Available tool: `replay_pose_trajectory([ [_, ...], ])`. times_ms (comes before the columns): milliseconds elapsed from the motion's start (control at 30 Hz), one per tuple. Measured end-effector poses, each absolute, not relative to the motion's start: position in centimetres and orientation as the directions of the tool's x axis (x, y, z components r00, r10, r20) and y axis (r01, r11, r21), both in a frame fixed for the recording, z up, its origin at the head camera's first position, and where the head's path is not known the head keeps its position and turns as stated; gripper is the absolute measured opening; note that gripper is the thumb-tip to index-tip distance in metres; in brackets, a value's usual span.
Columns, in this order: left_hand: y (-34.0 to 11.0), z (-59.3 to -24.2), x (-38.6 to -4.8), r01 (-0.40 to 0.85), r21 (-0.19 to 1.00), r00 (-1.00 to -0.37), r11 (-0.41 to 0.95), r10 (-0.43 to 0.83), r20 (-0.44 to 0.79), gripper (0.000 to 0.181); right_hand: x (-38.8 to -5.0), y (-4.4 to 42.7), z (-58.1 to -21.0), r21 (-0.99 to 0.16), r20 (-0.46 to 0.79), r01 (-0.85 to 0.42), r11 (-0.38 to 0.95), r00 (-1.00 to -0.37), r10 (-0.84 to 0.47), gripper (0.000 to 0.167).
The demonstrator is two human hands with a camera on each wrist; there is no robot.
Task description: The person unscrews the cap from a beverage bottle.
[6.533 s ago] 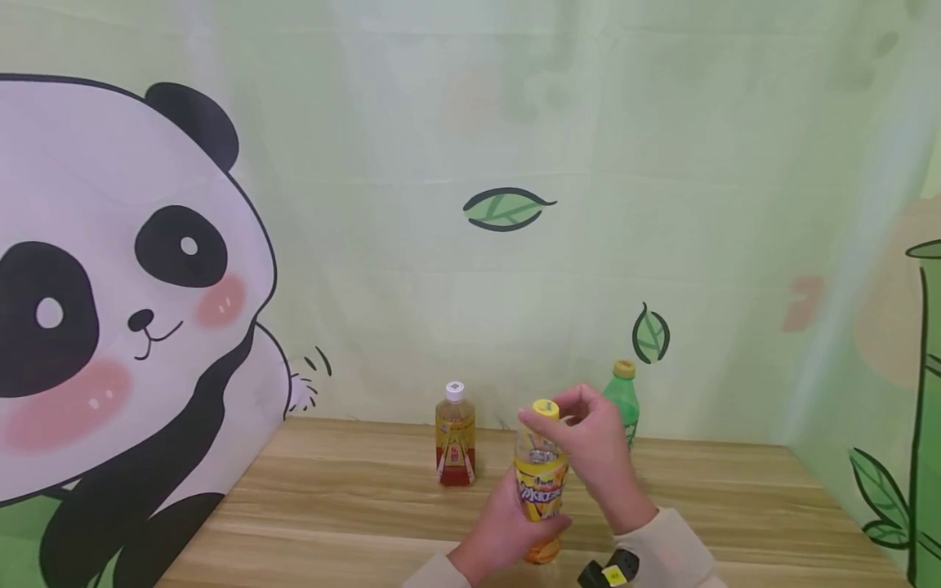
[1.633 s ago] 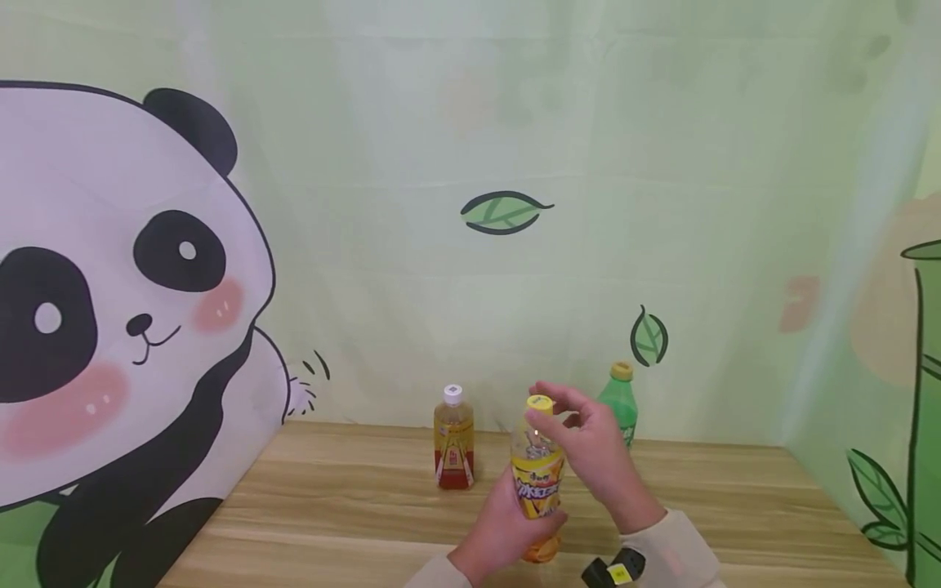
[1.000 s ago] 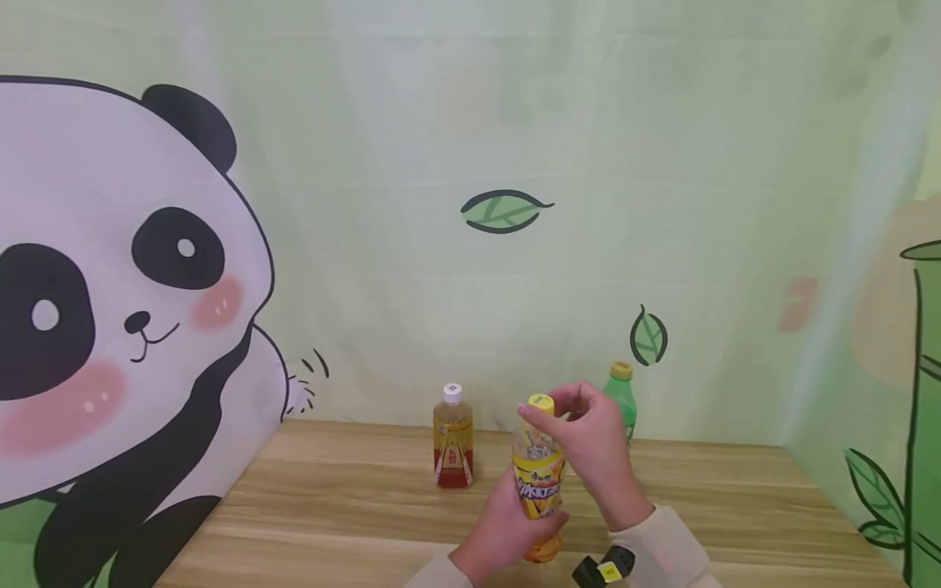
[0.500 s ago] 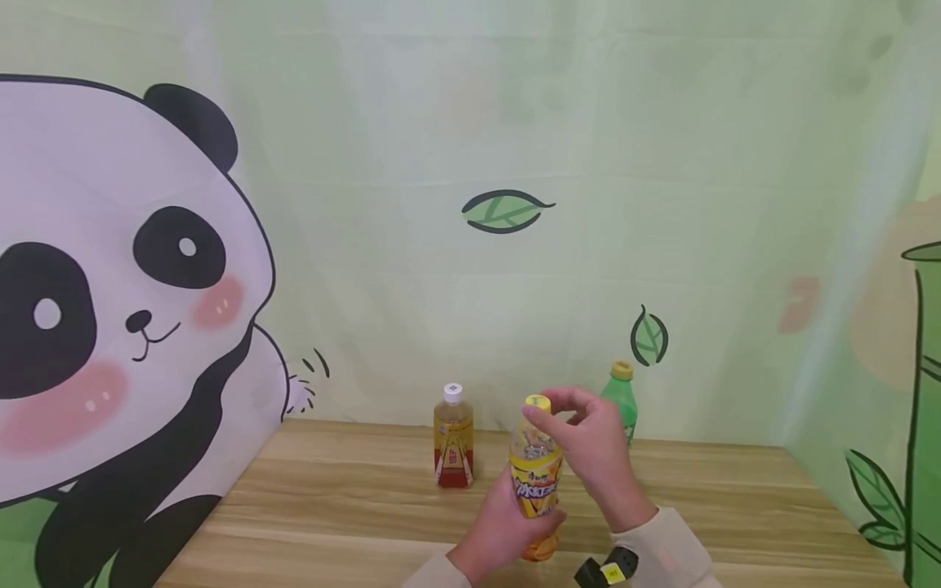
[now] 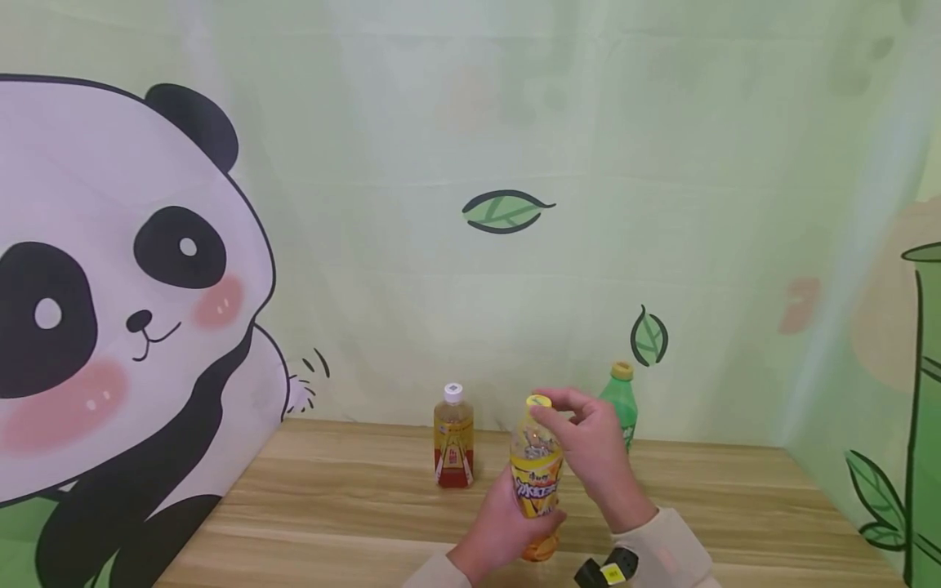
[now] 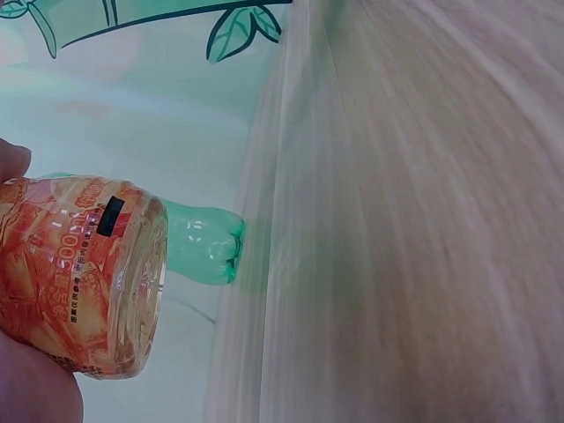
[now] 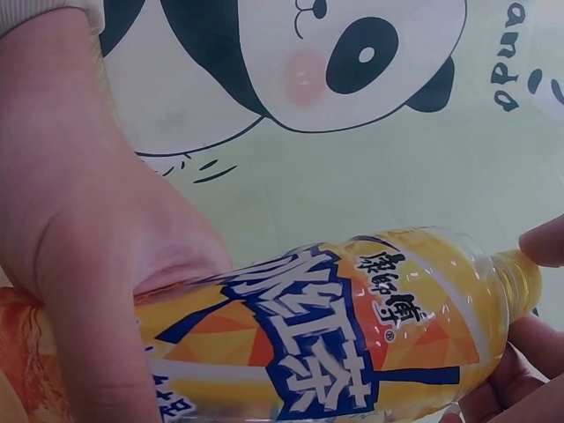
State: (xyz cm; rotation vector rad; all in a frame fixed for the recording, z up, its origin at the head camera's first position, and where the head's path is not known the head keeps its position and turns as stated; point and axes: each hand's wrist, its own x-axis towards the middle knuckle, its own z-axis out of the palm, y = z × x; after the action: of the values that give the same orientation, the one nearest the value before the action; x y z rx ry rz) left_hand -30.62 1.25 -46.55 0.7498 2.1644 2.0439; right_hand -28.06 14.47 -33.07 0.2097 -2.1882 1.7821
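Note:
An iced tea bottle (image 5: 537, 478) with a yellow and orange label is in my left hand (image 5: 503, 527), gripped round its lower half. It stays nearly upright, its base (image 6: 137, 291) seemingly just off the table in the left wrist view. On top sits a yellow cap (image 5: 539, 401). The thumb and fingers of my right hand (image 5: 597, 437) pinch this cap from the right side. In the right wrist view the fingertips (image 7: 542, 242) lie on both sides of the cap (image 7: 522, 280), which is still on the bottle neck. The liquid level is hard to tell.
A white-capped bottle of amber drink (image 5: 453, 445) stands left of the hands on the wooden table (image 5: 331, 498). Behind my right hand is a green bottle (image 5: 620, 396) with a gold cap, partly hidden. A printed panda curtain (image 5: 412, 302) hangs behind the table.
My right fingers and thumb have shifted back and forth round the cap, with the wrist turning slightly. My left hand keeps its grip, and the bottle has barely moved.

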Motion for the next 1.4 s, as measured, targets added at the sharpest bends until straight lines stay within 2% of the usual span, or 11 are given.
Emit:
replay_pose_trajectory([
  [233,1.23,-46.57,-30.65,0.293,0.956,-0.879,-0.005,0.391,0.272,0.064,-28.08,14.42,-33.24,-0.934,0.322,-0.308,0.179,-0.945,0.053,0.027],
  [400,1.18,-46.62,-30.66,0.299,0.954,-0.876,-0.007,0.395,0.277,0.064,-28.16,14.47,-33.38,-0.926,0.333,-0.318,0.205,-0.942,0.046,0.03],
  [600,1.19,-46.57,-30.35,0.301,0.954,-0.867,-0.008,0.414,0.277,0.063,-28.02,14.58,-33.26,-0.899,0.355,-0.318,0.301,-0.932,0.074,0.046],
  [733,1.21,-46.44,-30.25,0.298,0.954,-0.863,-0.013,0.423,0.276,0.064,-28.0,14.49,-33.09,-0.91,0.329,-0.286,0.301,-0.939,0.103,0.053],
  [1133,1.06,-46.54,-30.32,0.281,0.96,-0.868,-0.012,0.424,0.259,0.065,-27.94,14.31,-33.25,-0.914,0.344,-0.291,0.283,-0.925,0.161,0.05],
  [1400,1.03,-46.56,-30.17,0.279,0.96,-0.873,-0.012,0.415,0.258,0.065,-27.89,14.43,-33.37,-0.901,0.385,-0.333,0.278,-0.909,0.158,0.041],
])
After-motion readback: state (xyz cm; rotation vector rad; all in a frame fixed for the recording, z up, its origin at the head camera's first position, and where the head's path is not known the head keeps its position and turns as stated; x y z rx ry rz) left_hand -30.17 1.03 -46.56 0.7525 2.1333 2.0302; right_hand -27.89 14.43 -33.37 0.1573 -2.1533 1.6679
